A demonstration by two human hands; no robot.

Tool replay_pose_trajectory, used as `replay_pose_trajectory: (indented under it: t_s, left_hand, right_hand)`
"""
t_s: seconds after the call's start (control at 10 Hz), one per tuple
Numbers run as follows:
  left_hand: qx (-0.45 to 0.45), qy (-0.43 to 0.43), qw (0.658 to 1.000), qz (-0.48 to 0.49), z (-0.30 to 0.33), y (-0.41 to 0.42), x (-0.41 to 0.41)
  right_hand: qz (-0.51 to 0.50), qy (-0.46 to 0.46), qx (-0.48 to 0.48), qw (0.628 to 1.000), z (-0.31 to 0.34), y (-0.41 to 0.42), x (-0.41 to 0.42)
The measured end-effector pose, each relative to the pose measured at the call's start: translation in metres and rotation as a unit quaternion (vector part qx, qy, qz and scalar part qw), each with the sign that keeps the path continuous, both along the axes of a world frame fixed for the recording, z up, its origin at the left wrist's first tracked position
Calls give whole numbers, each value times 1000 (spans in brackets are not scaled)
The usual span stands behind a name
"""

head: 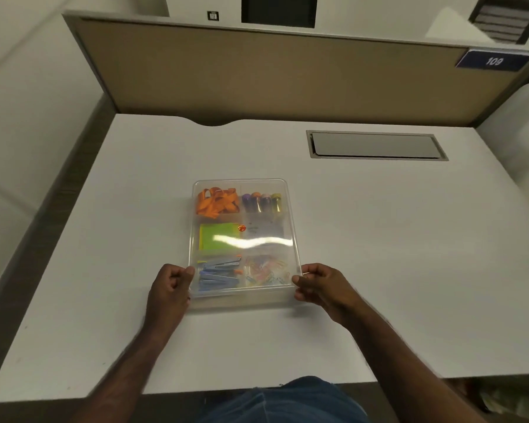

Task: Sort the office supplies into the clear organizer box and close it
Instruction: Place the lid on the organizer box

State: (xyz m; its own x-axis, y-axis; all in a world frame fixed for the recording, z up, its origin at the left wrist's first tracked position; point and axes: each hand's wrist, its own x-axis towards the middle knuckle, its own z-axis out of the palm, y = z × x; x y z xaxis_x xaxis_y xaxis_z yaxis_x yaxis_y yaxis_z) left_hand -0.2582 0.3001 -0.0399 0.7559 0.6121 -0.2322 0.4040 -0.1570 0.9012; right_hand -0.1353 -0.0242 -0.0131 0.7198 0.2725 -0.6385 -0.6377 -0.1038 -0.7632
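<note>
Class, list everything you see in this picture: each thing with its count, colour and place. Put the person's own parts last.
organizer box: one, clear, lid on, desk centre
rubber bands: several, orange, far left compartment
thimble-shaped caps: about five, purple, orange and yellow, far right compartment
sticky notes: one pad, green, middle left
staplers: blue, count unclear, near left
paper clips: many, mixed colours, near right
desk: one, white
cable hatch: one, grey, far right of desk
partition: one, tan, behind desk
left hand: grips box's near left corner
right hand: grips near right corner

orange bands (217,201) | green notes (219,241) | blue staplers (219,274) | multicoloured clips (268,273) | white desk (135,209)
</note>
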Motion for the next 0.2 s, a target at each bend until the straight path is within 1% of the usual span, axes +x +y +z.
replay_pose_trajectory:
  t_s: [0.1, 0.2]
  left_hand:
    - [16, 6, 1000, 3, 6, -1, 7]
    - [61, 22, 998, -4, 14, -4, 10]
  right_hand:
    - [-18, -15, -11, 1000, 5, 4, -4]
    - [-21, -50, -44, 998, 9, 9, -8]
